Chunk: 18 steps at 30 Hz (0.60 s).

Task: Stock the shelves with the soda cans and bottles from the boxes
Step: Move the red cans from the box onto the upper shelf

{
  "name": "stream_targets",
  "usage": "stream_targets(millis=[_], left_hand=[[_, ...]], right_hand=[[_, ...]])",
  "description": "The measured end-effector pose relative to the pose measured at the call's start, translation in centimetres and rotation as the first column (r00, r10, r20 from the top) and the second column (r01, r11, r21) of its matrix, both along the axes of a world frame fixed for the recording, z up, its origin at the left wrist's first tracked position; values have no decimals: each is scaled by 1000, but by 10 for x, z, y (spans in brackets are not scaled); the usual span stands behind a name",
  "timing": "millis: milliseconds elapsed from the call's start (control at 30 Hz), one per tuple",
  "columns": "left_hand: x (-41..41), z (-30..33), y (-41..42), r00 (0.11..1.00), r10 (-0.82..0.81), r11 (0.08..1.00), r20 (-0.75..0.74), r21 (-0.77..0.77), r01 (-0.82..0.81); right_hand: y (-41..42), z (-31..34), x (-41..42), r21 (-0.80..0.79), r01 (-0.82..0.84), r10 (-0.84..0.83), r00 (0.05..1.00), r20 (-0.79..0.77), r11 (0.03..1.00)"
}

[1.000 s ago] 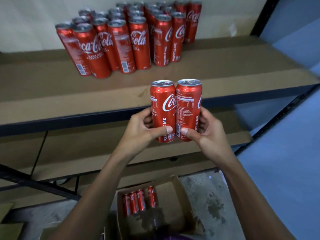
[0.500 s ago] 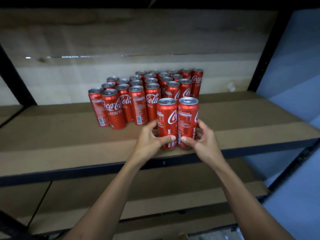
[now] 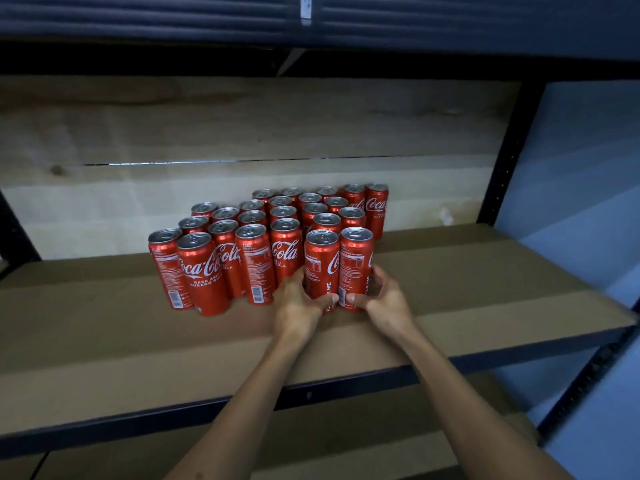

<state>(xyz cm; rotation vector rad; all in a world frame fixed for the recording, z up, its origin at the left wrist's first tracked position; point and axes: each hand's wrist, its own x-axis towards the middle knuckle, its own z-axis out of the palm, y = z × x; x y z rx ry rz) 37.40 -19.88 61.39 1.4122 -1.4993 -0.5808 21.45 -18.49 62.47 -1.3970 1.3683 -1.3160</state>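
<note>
Shelf (image 3: 485, 289), cardboard-lined: bare board runs along the front edge and across the whole right half, up to the dark upright at the right rear corner. The stocked cans (image 3: 263, 237) stand in rows from mid-shelf back to the rear wall; the rearmost show lids only. Two cans (image 3: 337, 271) stand upright, touching, on the shelf at the group's right front. Left hand (image 3: 298, 306) grips the left can, right hand (image 3: 384, 299) the right; thumbs press their fronts low down, fingers curl behind, mostly hidden.
</note>
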Motion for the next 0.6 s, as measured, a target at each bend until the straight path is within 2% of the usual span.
stream_targets(millis=[100, 267, 600], left_hand=[[-2, -6, 2, 995, 92, 994, 38, -66, -89], [0, -6, 4, 976, 135, 987, 171, -106, -118], [5, -9, 10, 983, 111, 994, 143, -2, -112]], right_hand=[[-9, -2, 7, -19, 20, -19, 999, 45, 1000], [-20, -10, 17, -32, 108, -104, 990, 97, 994], [-14, -22, 15, -5, 192, -192, 981, -18, 981]])
